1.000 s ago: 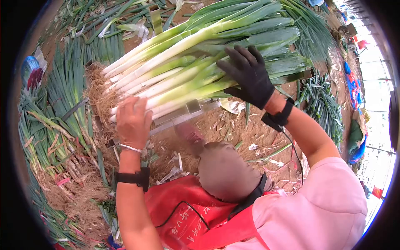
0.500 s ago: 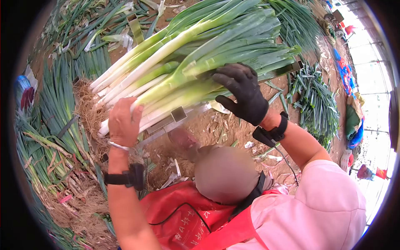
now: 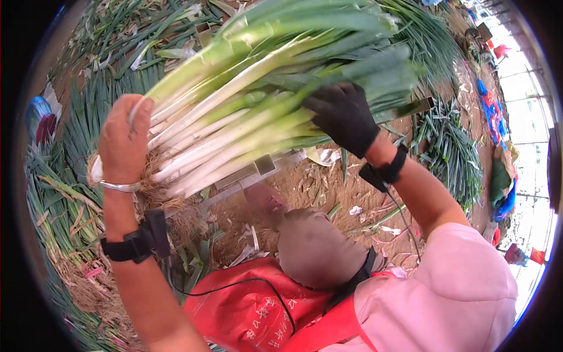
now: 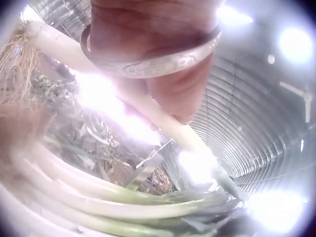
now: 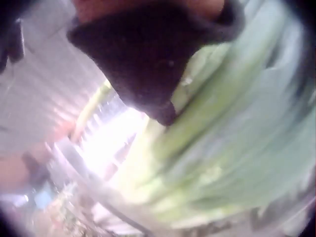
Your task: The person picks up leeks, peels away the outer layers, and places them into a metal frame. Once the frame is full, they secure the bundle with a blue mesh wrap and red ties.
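Soil [image 3: 337, 190] is showing near, leeks [image 3: 226, 132] lying far; the left hand [image 3: 124, 144] is gripping one's white shank [image 4: 59, 47], likely the stiffest hold; the right hand [image 3: 346, 117] is touching probably bruisable greens [image 3: 378, 73], grip unclear.

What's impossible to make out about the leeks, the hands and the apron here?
- Right hand's fingertips: lost among leaves in the head view; motion blur smears the right wrist view.
- Part of the held leek: washed out by glare, left wrist view.
- Exact number of leeks in the pile: overlapping stalks, head view.
- Some upper leaves: cut by the head view's top edge.
- Apron lettering: too small and creased, head view.
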Demonstrator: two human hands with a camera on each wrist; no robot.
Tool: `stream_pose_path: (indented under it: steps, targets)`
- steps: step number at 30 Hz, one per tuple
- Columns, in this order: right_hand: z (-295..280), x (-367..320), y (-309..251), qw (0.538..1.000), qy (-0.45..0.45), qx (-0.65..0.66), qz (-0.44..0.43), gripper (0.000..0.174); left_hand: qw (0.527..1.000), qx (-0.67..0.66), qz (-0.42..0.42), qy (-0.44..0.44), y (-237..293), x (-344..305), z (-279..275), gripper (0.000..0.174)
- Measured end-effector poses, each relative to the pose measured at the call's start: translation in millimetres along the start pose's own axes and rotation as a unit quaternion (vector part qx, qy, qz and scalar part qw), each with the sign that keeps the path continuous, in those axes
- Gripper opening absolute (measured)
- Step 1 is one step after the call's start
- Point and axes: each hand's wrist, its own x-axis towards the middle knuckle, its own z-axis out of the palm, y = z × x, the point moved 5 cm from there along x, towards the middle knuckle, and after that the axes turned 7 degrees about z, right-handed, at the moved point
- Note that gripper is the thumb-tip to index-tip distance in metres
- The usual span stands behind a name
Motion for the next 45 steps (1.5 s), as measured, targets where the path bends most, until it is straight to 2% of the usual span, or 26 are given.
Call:
stream_pose_path:
  steps: [2, 4, 6, 8, 9, 10, 12, 13, 14, 16, 18, 20, 22, 23, 24, 25, 26, 27, 28, 30, 33, 34, 37, 41, 44, 45]
  targets:
    - [1.3, -13.3, -3.5, 1.0, 0.015, -0.02, 0.01, 0.037, 1.0, -0.008, -0.017, 0.003, -6.6, -3.0, -6.0, 0.032]
    - [-5.5, -23.3, -5.1, 0.993, 0.118, -0.012, -0.003, 0.035, 0.998, -0.034, -0.042, 0.033, -11.3, -7.9, -8.6, 0.033]
    - [-6.0, -21.0, -1.0, 0.995, 0.097, 0.004, -0.004, 0.037, 0.997, -0.042, -0.031, 0.059, 0.5, -15.8, -8.4, 0.03]
    - [-11.7, -22.1, -1.3, 0.997, 0.073, 0.023, -0.008, 0.04, 0.999, -0.004, -0.005, 0.038, 17.7, -23.8, -9.8, 0.029]
    - [-22.4, -21.4, 2.3, 0.993, 0.104, 0.04, 0.037, 0.042, 0.997, -0.053, -0.052, 0.015, 18.7, -27.6, -9.8, 0.03]
    - [-34.5, -20.0, 5.7, 0.986, 0.134, 0.059, 0.081, 0.045, 0.997, -0.051, -0.054, 0.018, 25.0, -29.6, -10.9, 0.03]
    - [-79.7, -9.2, 2.4, 0.969, 0.217, 0.082, 0.085, 0.053, 0.993, -0.109, 0.034, 0.025, 50.2, -31.7, -10.7, 0.028]
    - [-105.2, -2.8, -5.0, 0.958, 0.255, 0.116, 0.054, 0.055, 0.991, -0.124, 0.043, 0.008, 58.0, -33.1, -6.0, 0.027]
    - [-128.9, 2.6, -18.5, 0.951, 0.293, 0.092, 0.024, 0.056, 0.991, -0.125, 0.045, 0.01, 66.0, -33.7, -4.1, 0.027]
    - [-153.4, 10.3, -39.8, 0.978, 0.206, -0.003, -0.023, 0.063, 0.969, -0.221, 0.034, -0.101, 83.0, -38.8, 10.8, 0.029]
    - [-140.6, 15.2, -49.0, 0.993, 0.093, -0.025, -0.073, 0.052, 0.96, -0.24, 0.012, -0.143, 88.8, -48.4, 20.8, 0.031]
    - [-122.7, 11.5, -48.0, 0.988, 0.071, -0.068, -0.12, 0.049, 0.921, -0.303, -0.064, -0.238, 84.1, -59.4, 37.6, 0.032]
    - [-84.9, 9.3, -37.8, 0.989, -0.136, -0.014, -0.047, 0.047, 0.931, -0.237, -0.093, -0.262, 78.1, -68.3, 42.5, 0.033]
    - [-74.2, 10.6, -37.3, 0.985, -0.139, 0.055, -0.091, 0.048, 0.972, -0.15, -0.025, -0.177, 72.7, -73.4, 44.4, 0.034]
    - [-68.0, 16.4, -34.2, 0.983, -0.138, 0.065, -0.101, 0.048, 0.993, -0.056, 0.045, -0.088, 69.0, -81.8, 45.0, 0.035]
    - [-58.1, 22.8, -31.0, 0.974, -0.181, 0.095, -0.097, 0.048, 0.994, 0.055, 0.062, -0.068, 64.5, -93.1, 49.7, 0.036]
    - [-46.7, 28.3, -27.5, 0.962, -0.224, 0.125, -0.094, 0.049, 0.994, 0.067, 0.049, -0.07, 62.4, -104.6, 59.1, 0.036]
    - [-26.3, 29.8, -19.5, 0.954, -0.249, 0.13, -0.105, 0.05, 0.992, 0.103, 0.063, -0.022, 66.4, -115.4, 64.0, 0.037]
    - [-16.1, 37.4, -19.1, 0.922, -0.363, 0.133, -0.02, 0.05, 0.986, 0.145, 0.077, 0.025, 69.0, -125.6, 65.7, 0.039]
    - [-2.5, 41.8, -12.2, 0.902, -0.397, 0.168, -0.022, 0.051, 0.986, 0.149, 0.052, 0.061, 70.9, -137.7, 76.1, 0.038]
    - [2.3, 48.0, -14.7, 0.909, -0.387, 0.128, -0.089, 0.054, 0.981, 0.149, 0.014, 0.119, 69.4, -135.3, 89.7, 0.036]
    - [1.6, 45.7, -17.9, 0.908, -0.389, 0.129, -0.092, 0.054, 0.981, 0.151, 0.011, 0.119, 67.1, -131.1, 93.8, 0.036]
    - [-17.8, 32.0, -26.9, 0.96, -0.216, 0.113, -0.138, 0.055, 0.984, 0.145, -0.007, 0.105, 60.3, -117.3, 107.5, 0.029]
    - [-31.5, 11.5, -21.3, 0.968, -0.229, 0.036, -0.096, 0.052, 0.993, 0.088, 0.027, 0.08, 77.9, -125.7, 122.9, 0.027]
    - [-17.4, 13.8, -12.6, 0.954, -0.276, 0.083, -0.085, 0.058, 0.995, 0.069, 0.018, 0.073, 67.6, -127.0, 123.9, 0.026]
    - [-9.4, 17.5, -16.4, 0.952, -0.264, 0.109, -0.11, 0.055, 0.995, 0.1, 0.0, 0.023, 61.6, -132.6, 123.0, 0.028]
